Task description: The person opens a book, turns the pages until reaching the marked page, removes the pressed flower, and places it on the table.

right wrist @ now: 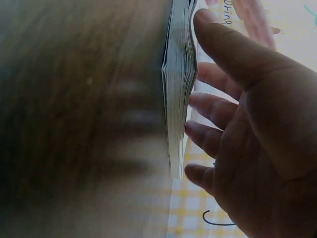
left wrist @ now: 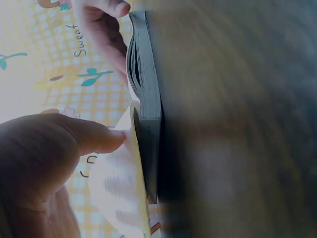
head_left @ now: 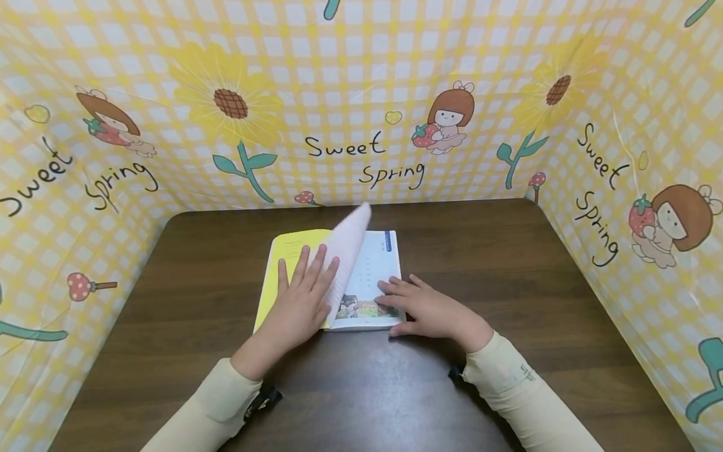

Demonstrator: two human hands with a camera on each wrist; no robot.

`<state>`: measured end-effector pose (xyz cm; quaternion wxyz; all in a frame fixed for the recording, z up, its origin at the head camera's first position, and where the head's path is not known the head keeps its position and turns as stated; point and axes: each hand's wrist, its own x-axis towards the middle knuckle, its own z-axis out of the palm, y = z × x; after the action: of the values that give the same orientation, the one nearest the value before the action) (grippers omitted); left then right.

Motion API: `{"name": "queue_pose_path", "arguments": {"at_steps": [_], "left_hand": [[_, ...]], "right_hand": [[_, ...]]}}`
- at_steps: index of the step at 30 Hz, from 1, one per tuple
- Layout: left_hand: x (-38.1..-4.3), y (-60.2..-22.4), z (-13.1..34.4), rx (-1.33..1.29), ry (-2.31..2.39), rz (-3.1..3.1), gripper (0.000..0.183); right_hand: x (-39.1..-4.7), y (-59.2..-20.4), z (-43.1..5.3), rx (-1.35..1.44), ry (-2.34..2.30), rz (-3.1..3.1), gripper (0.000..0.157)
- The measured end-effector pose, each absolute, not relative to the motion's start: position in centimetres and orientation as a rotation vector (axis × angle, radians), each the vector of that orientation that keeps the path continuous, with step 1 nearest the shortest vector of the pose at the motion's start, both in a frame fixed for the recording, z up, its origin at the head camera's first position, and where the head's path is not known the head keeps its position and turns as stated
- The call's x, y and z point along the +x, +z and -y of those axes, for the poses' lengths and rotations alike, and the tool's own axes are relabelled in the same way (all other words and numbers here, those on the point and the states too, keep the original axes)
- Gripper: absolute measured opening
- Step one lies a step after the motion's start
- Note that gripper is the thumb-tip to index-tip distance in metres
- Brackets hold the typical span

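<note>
An open paperback book (head_left: 373,270) lies on the table, a yellow inside cover (head_left: 271,282) on its left and a pale blue page with a small picture on its right. Between them a white leaf (head_left: 351,242) stands up, tilted. My left hand (head_left: 299,301) rests with spread fingers over the yellow cover and the base of that leaf; its thumb (left wrist: 101,139) touches the paper by the spine. At the book's right edge, my right hand (head_left: 426,307) has its fingertips on the blue page, the thumb (right wrist: 218,37) beside the lower corner. The thick page block (right wrist: 178,99) shows edge-on.
The dark wooden table (head_left: 198,270) extends around the book on every side. Yellow checked cloth (head_left: 350,81) with flowers and cartoon figures walls in the back and both sides. A dark strap (head_left: 262,402) sits at the left wrist.
</note>
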<state>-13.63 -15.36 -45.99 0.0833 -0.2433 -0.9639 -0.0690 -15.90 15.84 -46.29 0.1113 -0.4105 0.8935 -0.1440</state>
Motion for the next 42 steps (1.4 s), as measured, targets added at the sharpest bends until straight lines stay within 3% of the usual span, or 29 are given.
{"name": "queue_pose_path", "arguments": {"at_steps": [12,26,33,42], "left_hand": [[-13.70,-45.96,15.80,-0.869,-0.301,3.011,0.072],[-13.51,-45.92,16.12,-0.592,-0.443,3.238,0.054],[-13.43,-46.17,16.12,-0.480,-0.429,3.272,0.055],[-13.58,-46.28,15.99,-0.531,-0.386,3.244,0.061]], "right_hand": [[-16.16,-46.41,-15.83,-1.221,-0.411,-2.631,0.066],[-16.24,-46.29,-15.87,-1.185,-0.423,-2.634,0.064],[-16.38,-46.09,-16.11,-1.223,-0.399,-2.630,0.060],[-16.45,-46.07,-16.19,-1.381,-0.286,-2.661,0.047]]}}
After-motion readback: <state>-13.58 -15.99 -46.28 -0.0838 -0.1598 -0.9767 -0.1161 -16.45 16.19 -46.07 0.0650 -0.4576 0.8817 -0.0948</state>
